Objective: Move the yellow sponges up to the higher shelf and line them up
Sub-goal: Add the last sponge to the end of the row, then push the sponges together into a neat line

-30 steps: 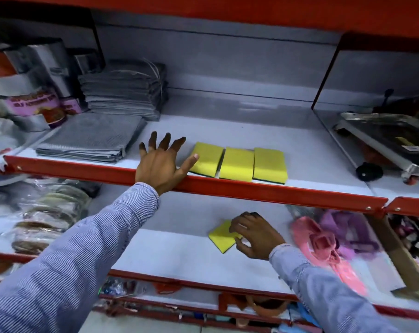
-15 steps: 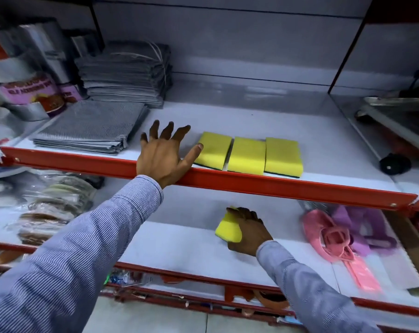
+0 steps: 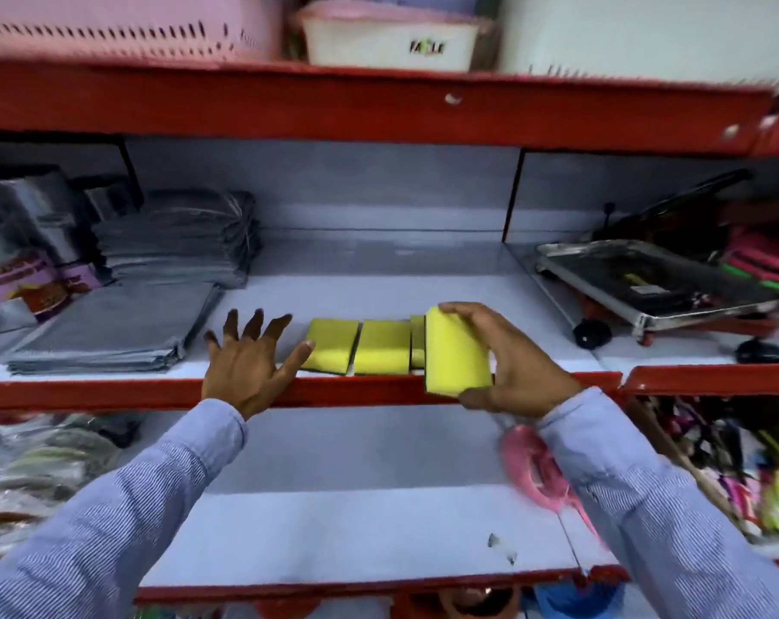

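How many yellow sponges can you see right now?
4. Three lie in a row on the higher shelf: left sponge, middle sponge, and a third sponge, mostly hidden. The fourth sponge is in the right hand.

Dark lettering is printed on the white tub (image 3: 392, 40) on the top shelf, well above the spread fingers (image 3: 253, 326); it is too blurred to be read surely. Print on the purple-labelled packs (image 3: 19, 283), left of those fingers, is illegible.

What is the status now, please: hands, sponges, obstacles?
Right hand grips one yellow sponge at the shelf edge. Left hand open, resting there. Three sponges lined up. Nothing blocking.
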The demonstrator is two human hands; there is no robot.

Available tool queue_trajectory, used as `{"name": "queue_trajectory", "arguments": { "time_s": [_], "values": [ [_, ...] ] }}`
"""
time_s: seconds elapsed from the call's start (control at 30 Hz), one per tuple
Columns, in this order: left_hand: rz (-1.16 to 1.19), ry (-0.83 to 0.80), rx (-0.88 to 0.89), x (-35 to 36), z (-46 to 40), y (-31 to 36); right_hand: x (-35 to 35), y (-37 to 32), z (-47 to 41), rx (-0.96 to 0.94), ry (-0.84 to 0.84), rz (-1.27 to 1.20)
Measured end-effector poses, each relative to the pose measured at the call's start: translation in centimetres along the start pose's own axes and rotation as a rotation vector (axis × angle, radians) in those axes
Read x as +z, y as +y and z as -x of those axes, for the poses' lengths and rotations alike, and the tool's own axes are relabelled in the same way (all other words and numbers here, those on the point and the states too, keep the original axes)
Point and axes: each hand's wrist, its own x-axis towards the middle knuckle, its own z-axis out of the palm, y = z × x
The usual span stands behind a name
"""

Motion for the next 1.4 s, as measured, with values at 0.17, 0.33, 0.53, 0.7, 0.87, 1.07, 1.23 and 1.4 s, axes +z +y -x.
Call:
{"name": "queue_trajectory", "arguments": {
  "time_s": [0.17, 0.33, 0.53, 0.7, 0.87, 1.07, 1.23, 1.4],
  "values": [
    [-0.03, -0.008, 0.046, -0.7, 0.0, 0.6, -3.6, 4.4, -4.0, 0.334, 0.016, 0.242],
    [0.086, 0.088, 0.284, -1.2, -1.0, 7.3, -3.7, 6.6, -5.6, 0.536, -0.322, 0.412],
    [0.205, -0.269, 0.48, 0.0, -4.2, 15.1, -5.0, 6.1, -5.6, 0.544, -0.407, 0.407],
    [0.079, -0.459, 0.494, 0.9, -5.8, 16.0, -3.7, 5.9, -4.8, 0.443, -0.283, 0.427],
    [0.094, -0.455, 0.516, -0.3, -5.6, 15.0, -3.1, 5.3, -3.9, 0.434, -0.286, 0.402],
    [0.064, -0.444, 0.558, -1.9, -4.8, 15.0, -2.6, 5.2, -3.7, 0.469, -0.258, 0.391],
    [0.11, -0.413, 0.536, -1.7, -4.0, 15.6, -2.8, 4.6, -3.4, 0.463, -0.247, 0.374],
    [0.134, -0.391, 0.533, -1.4, -3.5, 15.7, -2.6, 4.4, -3.4, 0.467, -0.224, 0.358]
  ]
}}
